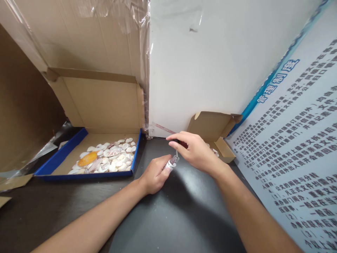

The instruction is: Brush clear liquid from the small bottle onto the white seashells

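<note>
My left hand (156, 176) is wrapped round a small clear bottle (170, 165) with a white printed label, tilted with its neck up and to the right. Just above it, my right hand (196, 150) pinches a dark cap (176, 141). A thin pale stem (177, 153) runs down from the cap to the bottle's mouth; whether its tip is inside I cannot tell. Both hands are over the dark grey mat (158, 218).
To the left, an open blue-edged cardboard box (86, 175) holds many white shells (116, 160) and one orange shell (87, 159). A smaller open carton (210, 125) stands behind my right hand. A white panel (168, 70) rises at the back, a printed poster (297, 158) at right.
</note>
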`<action>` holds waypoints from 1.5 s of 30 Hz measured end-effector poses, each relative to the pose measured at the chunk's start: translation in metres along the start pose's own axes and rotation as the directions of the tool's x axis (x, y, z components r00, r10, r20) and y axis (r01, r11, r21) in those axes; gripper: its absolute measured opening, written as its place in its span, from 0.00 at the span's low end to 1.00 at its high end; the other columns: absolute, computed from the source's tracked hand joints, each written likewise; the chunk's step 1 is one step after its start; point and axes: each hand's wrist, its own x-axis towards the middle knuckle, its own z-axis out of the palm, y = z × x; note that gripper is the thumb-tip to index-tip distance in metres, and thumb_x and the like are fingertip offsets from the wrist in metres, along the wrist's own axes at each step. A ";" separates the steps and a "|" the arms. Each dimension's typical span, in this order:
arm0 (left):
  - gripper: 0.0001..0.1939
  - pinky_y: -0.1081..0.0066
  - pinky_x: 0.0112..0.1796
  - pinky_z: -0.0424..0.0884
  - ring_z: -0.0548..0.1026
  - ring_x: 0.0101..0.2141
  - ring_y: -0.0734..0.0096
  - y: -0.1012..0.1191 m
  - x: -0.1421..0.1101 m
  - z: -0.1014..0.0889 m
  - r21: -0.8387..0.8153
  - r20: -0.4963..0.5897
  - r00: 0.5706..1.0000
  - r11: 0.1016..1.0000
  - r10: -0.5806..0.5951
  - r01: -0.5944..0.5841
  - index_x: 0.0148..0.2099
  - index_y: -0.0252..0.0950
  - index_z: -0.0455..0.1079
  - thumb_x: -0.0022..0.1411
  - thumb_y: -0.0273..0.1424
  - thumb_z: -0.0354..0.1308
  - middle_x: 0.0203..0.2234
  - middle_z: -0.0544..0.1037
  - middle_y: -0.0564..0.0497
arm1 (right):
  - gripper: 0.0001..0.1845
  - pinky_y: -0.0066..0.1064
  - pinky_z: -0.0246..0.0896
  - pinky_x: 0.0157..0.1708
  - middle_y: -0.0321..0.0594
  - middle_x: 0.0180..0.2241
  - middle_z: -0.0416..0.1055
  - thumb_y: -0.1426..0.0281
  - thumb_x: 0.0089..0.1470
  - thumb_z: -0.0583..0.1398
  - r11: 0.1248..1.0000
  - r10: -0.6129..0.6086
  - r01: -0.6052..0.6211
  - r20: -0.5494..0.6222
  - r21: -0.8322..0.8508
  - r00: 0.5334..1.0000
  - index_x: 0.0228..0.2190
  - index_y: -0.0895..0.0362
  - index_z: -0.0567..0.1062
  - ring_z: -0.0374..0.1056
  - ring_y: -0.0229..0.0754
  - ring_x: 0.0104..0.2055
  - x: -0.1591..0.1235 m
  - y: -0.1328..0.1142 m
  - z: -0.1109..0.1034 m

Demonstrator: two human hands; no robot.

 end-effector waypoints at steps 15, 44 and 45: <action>0.21 0.70 0.30 0.53 0.56 0.26 0.73 -0.001 0.000 0.000 0.022 0.006 0.999 0.999 -0.031 0.031 0.29 0.36 0.51 0.67 0.46 0.38 0.23 0.60 0.54 | 0.12 0.26 0.58 0.30 0.37 0.35 0.74 0.71 0.62 0.59 0.960 -0.100 0.095 0.006 0.262 0.995 0.44 0.55 0.80 0.62 0.33 0.28 -0.001 -0.006 -0.007; 0.12 0.70 0.30 0.53 0.56 0.26 0.73 0.000 -0.001 0.001 0.080 -0.076 0.996 0.996 0.047 -0.041 0.30 0.37 0.51 0.65 0.36 0.43 0.24 0.59 0.54 | 0.12 0.28 0.57 0.30 0.36 0.30 0.76 0.64 0.64 0.56 0.998 0.037 -0.038 -0.032 -0.059 0.999 0.34 0.55 0.78 0.67 0.36 0.28 0.000 -0.003 -0.002; 0.12 0.70 0.30 0.54 0.57 0.26 0.73 0.000 -0.001 0.001 0.080 -0.074 0.996 0.996 0.043 -0.037 0.30 0.37 0.52 0.65 0.37 0.43 0.24 0.60 0.54 | 0.11 0.28 0.58 0.31 0.37 0.32 0.76 0.65 0.64 0.57 0.998 -0.003 0.001 -0.038 -0.062 0.999 0.36 0.55 0.78 0.67 0.37 0.30 0.000 -0.004 -0.002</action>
